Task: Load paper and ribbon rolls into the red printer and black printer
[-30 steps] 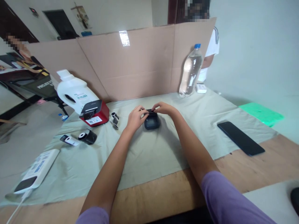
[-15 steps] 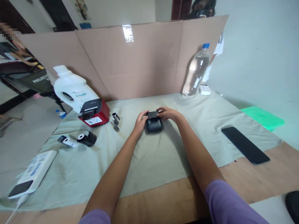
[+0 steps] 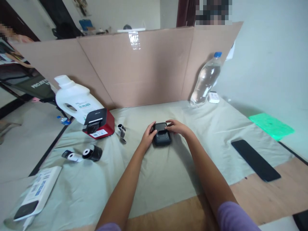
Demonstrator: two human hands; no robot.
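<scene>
Both hands rest on a small black printer [image 3: 162, 138] that sits on the pale cloth [image 3: 154, 179] covering the table [image 3: 264, 195]. The left hand [image 3: 148, 138] is cupped against the printer's left side, fingers curled round its edge and in contact with it. The right hand [image 3: 177, 127] lies over the printer's top right corner, fingers bent and touching the upper face. Neither hand lifts the unit; it stands flat on the cloth between them.

To the left of the left hand, near it, lies a small metal clip [image 3: 122, 131]. Farther left stands a red and black printer [image 3: 98, 124], and behind that a white jug [image 3: 73, 99]. Left of and nearer than the left hand lie a black roll holder with a white paper roll [image 3: 91, 153] and a smaller white roll piece [image 3: 71, 156]. Well out to the near left lies a white power bank [image 3: 36, 192].

Beyond the right hand, well apart, a clear water bottle [image 3: 206, 80] with a blue cap leans beside the cardboard screen [image 3: 144, 70]. Well to the right of the right hand lies a black phone [image 3: 255, 159], face down or dark.
</scene>
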